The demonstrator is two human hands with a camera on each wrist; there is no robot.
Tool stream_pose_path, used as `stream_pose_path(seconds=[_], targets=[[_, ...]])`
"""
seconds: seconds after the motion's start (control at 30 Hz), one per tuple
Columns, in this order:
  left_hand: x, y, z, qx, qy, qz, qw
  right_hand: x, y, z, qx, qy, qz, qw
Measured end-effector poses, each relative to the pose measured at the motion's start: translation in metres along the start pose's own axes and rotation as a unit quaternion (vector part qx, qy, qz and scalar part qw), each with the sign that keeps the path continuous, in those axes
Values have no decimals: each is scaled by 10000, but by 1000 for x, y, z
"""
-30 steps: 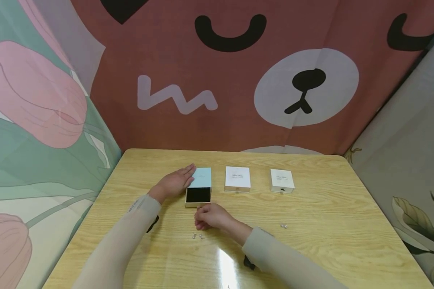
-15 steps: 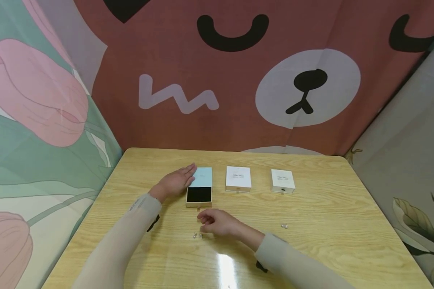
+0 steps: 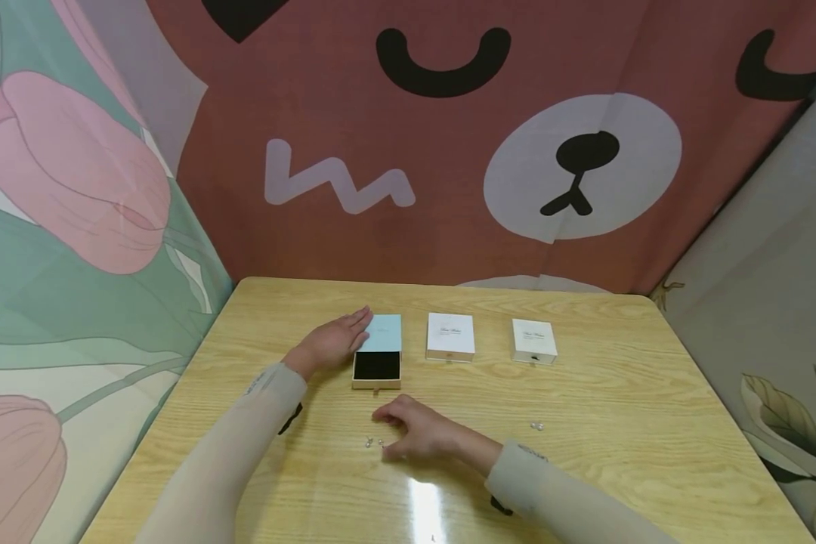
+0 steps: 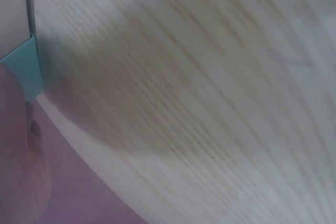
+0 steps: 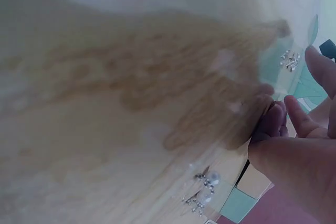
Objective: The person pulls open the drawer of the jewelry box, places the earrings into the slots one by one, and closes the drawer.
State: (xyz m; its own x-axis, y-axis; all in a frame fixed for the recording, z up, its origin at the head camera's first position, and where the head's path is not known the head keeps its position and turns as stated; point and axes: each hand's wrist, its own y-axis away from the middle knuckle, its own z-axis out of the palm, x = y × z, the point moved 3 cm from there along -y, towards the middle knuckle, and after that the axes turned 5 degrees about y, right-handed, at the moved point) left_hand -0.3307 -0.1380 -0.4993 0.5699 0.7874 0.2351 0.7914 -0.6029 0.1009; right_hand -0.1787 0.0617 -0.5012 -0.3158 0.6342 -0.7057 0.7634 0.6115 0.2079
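My left hand [image 3: 329, 344] rests against the left side of a light blue jewelry box [image 3: 383, 332], its fingers extended. The box's drawer [image 3: 377, 384] is pulled out toward me and shows a black lining. In the left wrist view, part of the hand [image 4: 18, 150] lies beside the blue box corner [image 4: 29, 66]. Two small silvery pieces that look like earrings [image 3: 369, 443] lie on the table in front of the drawer. Just right of them, my right hand [image 3: 418, 429] holds its thumb and fingers apart. Its thumb is close to the earrings [image 5: 290, 60] in the right wrist view.
Two white boxes with printed lids stand to the right of the blue one, a nearer box [image 3: 450, 338] and a farther box [image 3: 534, 341]. Another small silvery pair [image 3: 536, 426] lies on the right of the wooden table [image 3: 625, 453]. Printed curtains [image 3: 449, 249] enclose the table.
My right hand has moved from the front of the drawer back toward me, and its thumb and fingers have spread apart near the earrings. The left hand stays at the box.
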Motion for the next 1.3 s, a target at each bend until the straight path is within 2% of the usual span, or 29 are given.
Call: stream_pose_path(seconds=[0.23,0.4,0.87,1.3], targets=[[0,-1,-1,-67,-8,-37,10000,0,-2,3,88,392,-218,9990],[1,-1,-2,-78,-21,-76,9999,1,-3,5,128,542,-160,9983],[-2,-1,1,-93,-42,-31,9999,0,-4,7,179,653,-299,9973],[2,2,-2,-84,51,-26,9999,-3,-3,8,259,756,-509,9955]])
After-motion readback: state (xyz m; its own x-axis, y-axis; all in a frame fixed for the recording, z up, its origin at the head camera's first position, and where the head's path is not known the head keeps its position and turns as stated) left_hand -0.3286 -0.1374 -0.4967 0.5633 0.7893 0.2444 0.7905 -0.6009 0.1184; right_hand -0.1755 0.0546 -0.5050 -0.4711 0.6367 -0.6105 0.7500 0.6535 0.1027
